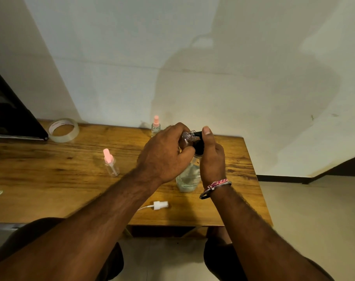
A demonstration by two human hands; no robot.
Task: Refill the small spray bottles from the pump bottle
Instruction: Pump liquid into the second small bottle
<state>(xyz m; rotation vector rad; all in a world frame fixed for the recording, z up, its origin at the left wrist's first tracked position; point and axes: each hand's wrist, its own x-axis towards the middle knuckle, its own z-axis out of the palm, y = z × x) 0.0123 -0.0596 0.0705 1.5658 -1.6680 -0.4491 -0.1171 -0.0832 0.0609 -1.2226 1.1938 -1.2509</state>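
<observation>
Both forearms reach in from the bottom edge and meet over the right part of the counter (50, 179). Left hand (164, 155) grips a small clear spray bottle (187, 136), tilted, its open threaded neck touching the black nozzle of the pump bottle (188, 175). Right hand (212, 159) curls around the black pump head, thumb up on top. Pump bottle stands upright on the counter. 2 pink-capped spray bottles (111, 163) stand to the left and behind; a white sprayer top (160, 205) lies near the front edge.
</observation>
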